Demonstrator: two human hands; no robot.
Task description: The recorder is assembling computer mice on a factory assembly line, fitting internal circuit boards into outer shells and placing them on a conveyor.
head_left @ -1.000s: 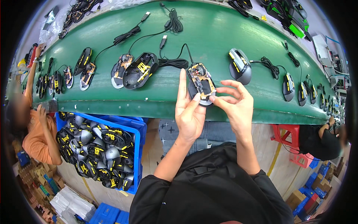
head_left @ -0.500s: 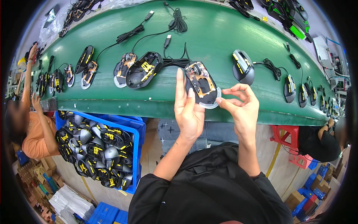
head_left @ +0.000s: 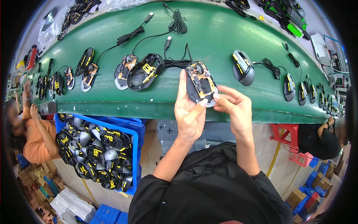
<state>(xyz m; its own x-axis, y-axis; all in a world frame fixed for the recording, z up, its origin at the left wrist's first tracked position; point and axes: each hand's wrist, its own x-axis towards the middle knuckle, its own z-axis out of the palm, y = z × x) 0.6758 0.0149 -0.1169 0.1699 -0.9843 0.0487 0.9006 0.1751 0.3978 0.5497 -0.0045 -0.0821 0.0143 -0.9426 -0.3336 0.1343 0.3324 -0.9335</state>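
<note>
Between my hands, over the front of the green bench, is an opened computer mouse base [head_left: 201, 84] with its orange-brown circuit board and scroll wheel showing. My left hand [head_left: 190, 114] supports it from the left side, thumb on its lower edge. With fingers and thumb pinched, my right hand [head_left: 235, 108] grips a clear curved strip [head_left: 211, 102] at the base's lower right rim. Its black cable runs up onto the bench. Left of it lies a mouse top shell [head_left: 145, 72], inside facing up with a yellow part, touching another opened mouse base [head_left: 124, 72].
A closed grey-black mouse [head_left: 243, 68] lies to the right on the green bench [head_left: 220, 30], with several more beyond. A blue crate [head_left: 137, 149] full of mouse shells stands lower left. Co-workers sit at both sides, near red stools [head_left: 285, 136].
The clear strip now lies closer against the base's rim. My right hand has moved slightly left, and my left thumb has come down onto the lower edge.
</note>
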